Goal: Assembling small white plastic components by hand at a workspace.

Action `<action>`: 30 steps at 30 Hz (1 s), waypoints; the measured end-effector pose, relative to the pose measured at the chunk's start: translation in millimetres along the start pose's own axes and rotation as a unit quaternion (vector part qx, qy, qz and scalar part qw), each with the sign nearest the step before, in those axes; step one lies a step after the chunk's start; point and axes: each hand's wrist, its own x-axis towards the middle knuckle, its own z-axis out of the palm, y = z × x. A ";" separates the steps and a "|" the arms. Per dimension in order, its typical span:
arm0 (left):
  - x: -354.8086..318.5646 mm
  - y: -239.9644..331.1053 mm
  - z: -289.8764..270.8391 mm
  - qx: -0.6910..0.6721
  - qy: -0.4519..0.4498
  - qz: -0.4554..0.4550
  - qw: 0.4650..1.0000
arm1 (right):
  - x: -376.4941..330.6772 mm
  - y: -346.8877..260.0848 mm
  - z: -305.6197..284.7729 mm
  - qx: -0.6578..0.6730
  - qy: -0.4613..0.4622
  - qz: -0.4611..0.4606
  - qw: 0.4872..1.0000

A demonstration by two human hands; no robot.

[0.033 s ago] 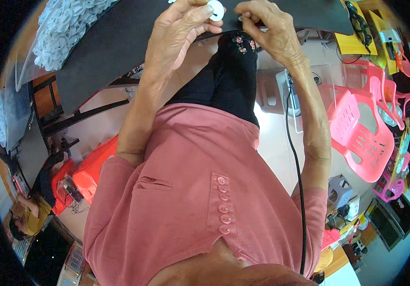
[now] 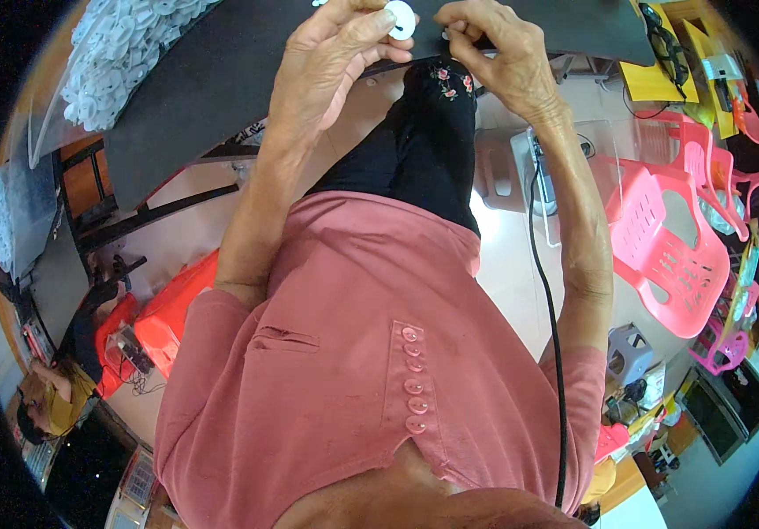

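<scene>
Between the thumb and fingers of my left hand (image 2: 322,70) is a white round plastic disc (image 2: 403,25) with a small dark slot in it. My right hand (image 2: 510,62) is closed in a pinch just to the right of the disc, apart from it. A tiny whitish piece (image 2: 446,35) shows at its fingertips, too small to make out its kind. Both hands are raised by the near edge of a black tabletop (image 2: 212,84). Another small white bit (image 2: 319,3) is partly visible at the top edge, beside my left hand.
A clear-walled tray (image 2: 37,132) heaped with white plastic pieces (image 2: 111,66) stands at the far left. Pink plastic chairs (image 2: 670,238) are on the right. A black cable (image 2: 549,291) hangs along my right arm. Another person (image 2: 53,388) is at the lower left.
</scene>
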 end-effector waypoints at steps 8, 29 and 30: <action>-3.4 8.7 5.5 -0.023 0.010 -0.034 0.999 | 0.0 -3.8 -4.0 0.013 0.033 0.035 0.999; 0.4 0.9 0.3 0.003 -0.002 0.000 1.000 | -26.2 12.5 3.1 -0.092 0.015 -0.100 0.991; -0.1 2.5 2.3 0.004 -0.002 0.000 1.000 | -25.2 11.5 4.3 -0.039 0.040 -0.073 0.996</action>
